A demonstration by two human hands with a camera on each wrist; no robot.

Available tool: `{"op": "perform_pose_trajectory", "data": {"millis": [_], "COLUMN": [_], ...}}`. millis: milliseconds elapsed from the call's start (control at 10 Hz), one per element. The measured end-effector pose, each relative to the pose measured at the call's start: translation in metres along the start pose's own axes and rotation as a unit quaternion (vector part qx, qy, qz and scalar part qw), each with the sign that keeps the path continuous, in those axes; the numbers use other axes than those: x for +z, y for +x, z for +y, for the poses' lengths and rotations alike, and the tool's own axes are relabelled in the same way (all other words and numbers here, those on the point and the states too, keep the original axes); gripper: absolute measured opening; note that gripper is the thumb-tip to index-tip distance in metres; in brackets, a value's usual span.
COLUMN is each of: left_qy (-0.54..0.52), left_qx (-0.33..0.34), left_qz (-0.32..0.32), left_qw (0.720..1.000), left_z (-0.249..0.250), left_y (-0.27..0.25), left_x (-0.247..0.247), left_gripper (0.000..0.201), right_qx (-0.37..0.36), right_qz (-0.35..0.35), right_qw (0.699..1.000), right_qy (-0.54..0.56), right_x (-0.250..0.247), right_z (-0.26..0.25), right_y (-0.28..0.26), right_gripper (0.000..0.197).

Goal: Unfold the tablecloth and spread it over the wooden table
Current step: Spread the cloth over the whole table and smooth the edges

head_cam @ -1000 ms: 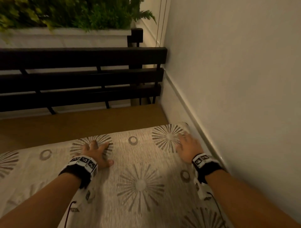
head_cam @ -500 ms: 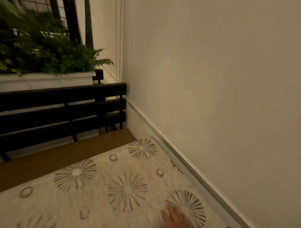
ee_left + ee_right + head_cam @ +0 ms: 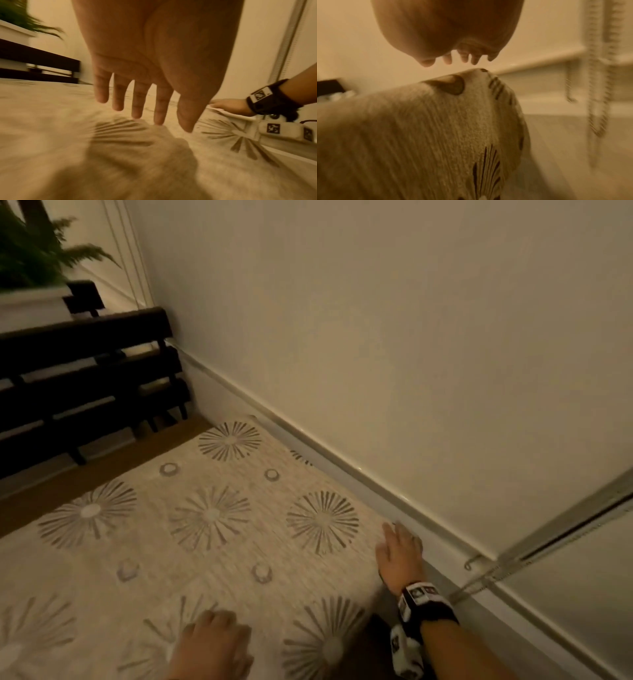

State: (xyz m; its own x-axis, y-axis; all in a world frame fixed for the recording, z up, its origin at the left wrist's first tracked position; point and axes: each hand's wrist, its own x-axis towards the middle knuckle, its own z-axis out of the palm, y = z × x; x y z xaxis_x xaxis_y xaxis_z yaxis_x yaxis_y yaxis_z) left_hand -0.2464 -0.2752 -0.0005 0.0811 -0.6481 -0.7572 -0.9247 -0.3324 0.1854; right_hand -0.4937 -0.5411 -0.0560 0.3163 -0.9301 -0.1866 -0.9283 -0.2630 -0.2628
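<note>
Left hand [image 3: 210, 642]: lies flat on the tablecloth [image 3: 205, 529], cut off by the frame's bottom edge; the wrist view alone shows its fingers [image 3: 139, 100] straight and spread.
Right hand [image 3: 399, 553]: fingers extended, pressing the cloth's wall-side edge, ahead of the left.
Cloth edge: droops off the side in the right wrist view.
Wooden table [image 3: 102, 470]: bare strip beyond both hands.
Change: both hands have drawn back nearer the person.

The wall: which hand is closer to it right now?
Right. The right hand lies at the tablecloth edge beside the wall; the left hand sits further in.
</note>
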Motion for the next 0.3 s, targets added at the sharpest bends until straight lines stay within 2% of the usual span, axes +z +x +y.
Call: {"op": "perform_pose_trajectory", "data": {"millis": [100,200,300], "left_qy": [0.034,0.072,0.066], "left_qx": [0.087,0.107,0.104], "left_qz": [0.056,0.152,0.165], "left_qw": [0.994,0.98,0.979], "left_z": [0.066,0.103,0.108], "left_y": [0.031,0.067,0.076], "left_x": [0.0,-0.009,0.002], "left_gripper": [0.06,0.075,0.073], "right_qx": [-0.07,0.116,0.267], "right_qz": [-0.039,-0.048,-0.072], "right_qw": [0.997,0.976,0.854], "right_qy": [-0.005,0.179,0.441], "right_x": [0.012,0.025,0.052], "right_z": [0.001,0.034,0.061], "right_y": [-0.003,0.01,0.009], "right_gripper": [0.057,0.058,0.039]}}
